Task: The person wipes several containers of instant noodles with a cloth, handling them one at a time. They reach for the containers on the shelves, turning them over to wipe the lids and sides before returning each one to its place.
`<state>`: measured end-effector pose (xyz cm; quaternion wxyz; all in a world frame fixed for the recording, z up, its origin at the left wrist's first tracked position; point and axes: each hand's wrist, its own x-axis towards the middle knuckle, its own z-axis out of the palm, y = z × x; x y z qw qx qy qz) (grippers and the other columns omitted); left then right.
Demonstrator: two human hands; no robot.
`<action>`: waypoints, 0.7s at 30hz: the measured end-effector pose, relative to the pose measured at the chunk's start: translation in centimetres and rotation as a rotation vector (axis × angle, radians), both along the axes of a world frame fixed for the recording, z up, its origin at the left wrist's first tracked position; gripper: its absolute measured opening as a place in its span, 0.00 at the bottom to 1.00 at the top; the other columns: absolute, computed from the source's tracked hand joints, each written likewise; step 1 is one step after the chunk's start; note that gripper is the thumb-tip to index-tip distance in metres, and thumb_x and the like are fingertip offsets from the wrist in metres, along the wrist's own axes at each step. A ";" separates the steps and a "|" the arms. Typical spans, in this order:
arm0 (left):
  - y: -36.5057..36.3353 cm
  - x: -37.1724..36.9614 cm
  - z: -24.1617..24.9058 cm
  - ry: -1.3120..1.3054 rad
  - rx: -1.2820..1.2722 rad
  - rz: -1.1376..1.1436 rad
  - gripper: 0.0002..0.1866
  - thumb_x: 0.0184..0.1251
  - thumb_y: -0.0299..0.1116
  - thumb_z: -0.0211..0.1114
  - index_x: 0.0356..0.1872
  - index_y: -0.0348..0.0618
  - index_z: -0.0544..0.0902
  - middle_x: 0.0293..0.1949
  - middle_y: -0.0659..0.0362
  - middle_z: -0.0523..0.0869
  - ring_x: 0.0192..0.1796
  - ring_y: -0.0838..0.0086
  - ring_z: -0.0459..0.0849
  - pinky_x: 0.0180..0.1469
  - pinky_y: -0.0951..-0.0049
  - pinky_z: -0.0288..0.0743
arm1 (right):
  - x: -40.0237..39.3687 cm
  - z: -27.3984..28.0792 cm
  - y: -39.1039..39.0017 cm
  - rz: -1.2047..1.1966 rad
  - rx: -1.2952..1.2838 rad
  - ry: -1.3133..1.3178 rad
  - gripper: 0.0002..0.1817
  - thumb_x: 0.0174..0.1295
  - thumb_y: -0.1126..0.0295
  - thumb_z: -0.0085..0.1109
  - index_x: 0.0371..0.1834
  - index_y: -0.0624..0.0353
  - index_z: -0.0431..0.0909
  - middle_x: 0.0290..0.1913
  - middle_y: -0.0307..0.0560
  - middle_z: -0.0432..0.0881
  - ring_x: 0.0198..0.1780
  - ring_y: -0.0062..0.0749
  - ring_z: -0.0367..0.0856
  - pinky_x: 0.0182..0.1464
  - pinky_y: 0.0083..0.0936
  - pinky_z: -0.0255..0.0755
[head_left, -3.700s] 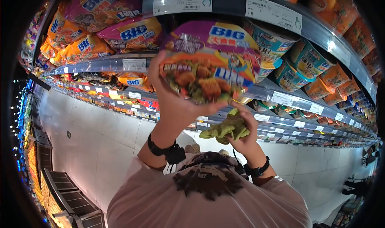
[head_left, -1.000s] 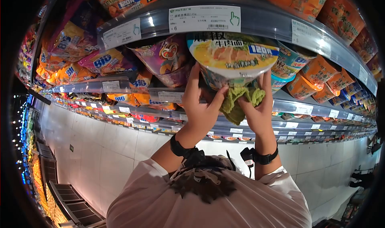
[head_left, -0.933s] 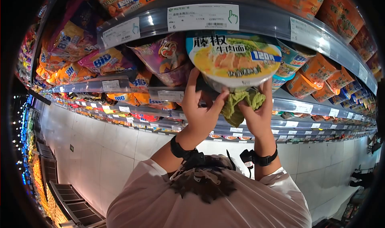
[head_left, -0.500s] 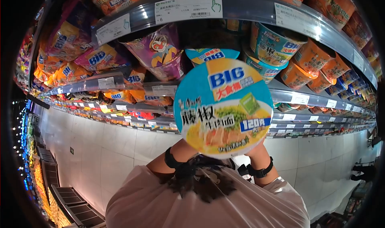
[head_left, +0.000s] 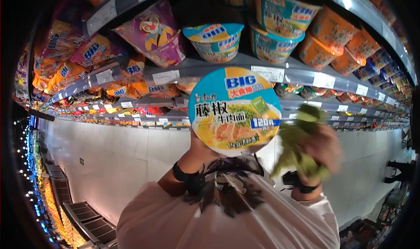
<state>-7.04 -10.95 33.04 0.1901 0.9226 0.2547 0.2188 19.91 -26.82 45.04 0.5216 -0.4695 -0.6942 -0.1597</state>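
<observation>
A big instant noodle tub (head_left: 235,111) with a blue, yellow and white lid faces me in the middle of the view. My left hand (head_left: 199,150) grips it from behind and below, with most of the fingers hidden by the lid. To the right of the tub, my right hand (head_left: 324,149) is closed round a crumpled green cloth (head_left: 294,149), both blurred by motion. On the shelf ahead stands a matching blue noodle tub (head_left: 213,43), beside a stack of similar tubs (head_left: 280,34).
A purple tub (head_left: 153,32) and bagged noodles (head_left: 94,52) fill the shelf on the left. Orange tubs (head_left: 321,47) are stacked on the right. The shelf edge (head_left: 205,73) carries price labels. Tiled floor (head_left: 118,157) lies below, with a person's legs (head_left: 400,171) at the far right.
My right hand has come off the tub and moved right, now with a green cloth in it. The tub has dropped slightly, still in my left hand. The view has shifted, showing more shelf.
</observation>
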 end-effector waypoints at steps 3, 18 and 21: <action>-0.4 -0.4 -0.4 -0.139 -0.160 -0.123 0.50 0.48 0.56 0.81 0.72 0.46 0.69 0.71 0.55 0.73 0.70 0.56 0.74 0.75 0.48 0.58 | 0.2 4.4 -1.3 0.218 0.501 -0.079 0.13 0.58 0.67 0.70 0.45 0.54 0.85 0.40 0.50 0.87 0.40 0.43 0.86 0.45 0.40 0.81; -5.7 3.2 -0.3 -0.221 0.396 0.102 0.55 0.52 0.83 0.54 0.74 0.53 0.72 0.72 0.58 0.72 0.75 0.53 0.64 0.79 0.46 0.43 | 3.0 7.3 -7.2 0.247 0.626 -0.066 0.14 0.60 0.71 0.68 0.50 0.57 0.82 0.47 0.51 0.84 0.45 0.41 0.84 0.50 0.40 0.80; -5.6 3.6 0.7 -0.034 0.527 0.107 0.54 0.54 0.84 0.50 0.74 0.55 0.72 0.73 0.59 0.71 0.77 0.52 0.61 0.79 0.46 0.40 | 3.6 6.8 -8.1 0.253 0.632 -0.061 0.15 0.61 0.71 0.68 0.51 0.58 0.82 0.48 0.51 0.84 0.47 0.41 0.84 0.50 0.40 0.80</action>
